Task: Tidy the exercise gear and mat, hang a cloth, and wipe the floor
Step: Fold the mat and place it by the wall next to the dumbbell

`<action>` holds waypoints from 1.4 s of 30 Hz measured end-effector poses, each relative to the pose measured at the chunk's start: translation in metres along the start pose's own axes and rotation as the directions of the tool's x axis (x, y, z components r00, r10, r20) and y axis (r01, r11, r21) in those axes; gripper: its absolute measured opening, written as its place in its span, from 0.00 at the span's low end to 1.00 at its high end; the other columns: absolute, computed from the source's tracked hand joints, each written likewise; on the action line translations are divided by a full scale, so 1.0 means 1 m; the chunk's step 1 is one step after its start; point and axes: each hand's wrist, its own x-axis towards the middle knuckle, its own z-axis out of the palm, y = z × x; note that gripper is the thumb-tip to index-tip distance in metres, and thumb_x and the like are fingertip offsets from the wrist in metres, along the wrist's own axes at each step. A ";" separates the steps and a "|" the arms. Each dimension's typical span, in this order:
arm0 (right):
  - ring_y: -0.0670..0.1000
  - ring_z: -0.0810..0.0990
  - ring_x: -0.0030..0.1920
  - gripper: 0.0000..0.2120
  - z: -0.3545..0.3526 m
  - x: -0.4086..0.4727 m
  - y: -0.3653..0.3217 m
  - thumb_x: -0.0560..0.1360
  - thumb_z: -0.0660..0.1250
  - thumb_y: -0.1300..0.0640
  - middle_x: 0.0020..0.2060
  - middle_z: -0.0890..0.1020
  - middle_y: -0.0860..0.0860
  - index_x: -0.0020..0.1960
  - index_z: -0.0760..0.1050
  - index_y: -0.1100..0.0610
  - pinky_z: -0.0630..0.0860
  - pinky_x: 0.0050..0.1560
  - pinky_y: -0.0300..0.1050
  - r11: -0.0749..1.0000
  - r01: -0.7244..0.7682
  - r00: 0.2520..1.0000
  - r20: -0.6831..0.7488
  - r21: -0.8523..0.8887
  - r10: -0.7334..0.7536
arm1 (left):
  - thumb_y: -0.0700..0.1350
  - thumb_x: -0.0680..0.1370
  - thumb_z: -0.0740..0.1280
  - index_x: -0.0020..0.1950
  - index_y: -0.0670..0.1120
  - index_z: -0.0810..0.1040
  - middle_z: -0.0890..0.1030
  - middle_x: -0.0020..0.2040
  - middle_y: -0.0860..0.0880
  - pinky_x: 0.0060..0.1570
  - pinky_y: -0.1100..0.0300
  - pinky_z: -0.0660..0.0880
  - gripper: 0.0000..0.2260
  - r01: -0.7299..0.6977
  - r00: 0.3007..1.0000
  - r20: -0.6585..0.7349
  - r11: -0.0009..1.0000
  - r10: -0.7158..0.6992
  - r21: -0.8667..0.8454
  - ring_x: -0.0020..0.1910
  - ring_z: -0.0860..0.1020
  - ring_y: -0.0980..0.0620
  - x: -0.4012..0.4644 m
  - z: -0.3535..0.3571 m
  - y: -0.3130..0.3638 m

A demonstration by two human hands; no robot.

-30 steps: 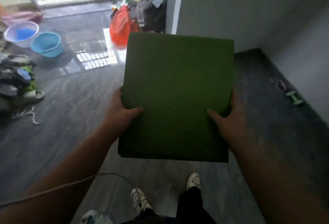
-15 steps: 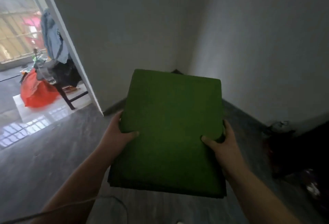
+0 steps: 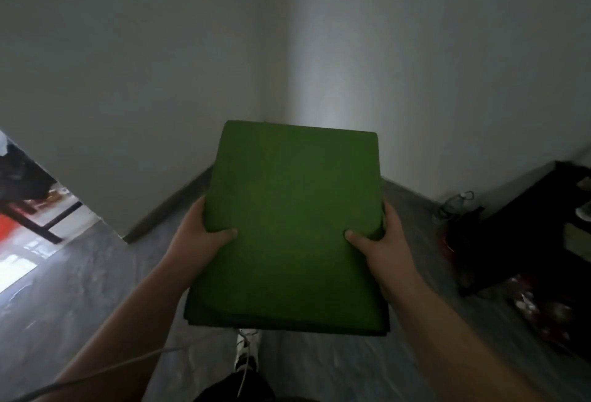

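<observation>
Fingers curled under both side edges, thumbs clamped on top: our left hand [image 3: 198, 241] and right hand [image 3: 383, 248] gripped the folded green mat [image 3: 291, 225], held flat above the grey floor [image 3: 80, 289], facing the wall corner [image 3: 275, 49].

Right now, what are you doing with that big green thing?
A person is carrying a folded green exercise mat, held flat out in front with both hands. The left hand grips its left edge and the right hand grips its right edge, thumbs on top. They stand facing a bare corner of the room, above a grey floor. A dark low cabinet stands to the right. The mat has not been put down.
</observation>
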 end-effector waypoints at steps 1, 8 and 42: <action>0.50 0.78 0.60 0.41 0.005 0.015 0.000 0.70 0.77 0.61 0.64 0.76 0.47 0.76 0.60 0.42 0.77 0.62 0.58 1.000 -0.010 1.000 -0.008 0.002 0.010 | 0.37 0.72 0.74 0.73 0.51 0.67 0.78 0.55 0.56 0.57 0.46 0.77 0.32 -0.002 1.000 0.014 1.000 0.002 0.003 0.55 0.79 0.48 0.017 0.002 0.003; 0.49 0.80 0.59 0.37 0.026 0.134 -0.012 0.70 0.77 0.60 0.61 0.78 0.43 0.71 0.65 0.40 0.78 0.61 0.59 0.999 -0.032 0.992 -0.121 -0.016 0.030 | 0.55 0.60 0.73 0.70 0.56 0.68 0.77 0.62 0.48 0.59 0.41 0.76 0.38 -0.070 0.988 0.146 0.994 0.057 0.085 0.59 0.78 0.45 0.166 0.027 0.025; 0.49 0.75 0.61 0.40 -0.279 0.554 0.034 0.73 0.74 0.61 0.66 0.72 0.46 0.77 0.59 0.43 0.75 0.62 0.53 0.971 -0.206 0.899 -0.368 0.118 0.235 | 0.40 0.72 0.75 0.75 0.52 0.63 0.74 0.65 0.49 0.65 0.45 0.71 0.35 -0.176 0.892 0.452 0.935 0.019 0.309 0.63 0.74 0.47 0.498 0.494 0.230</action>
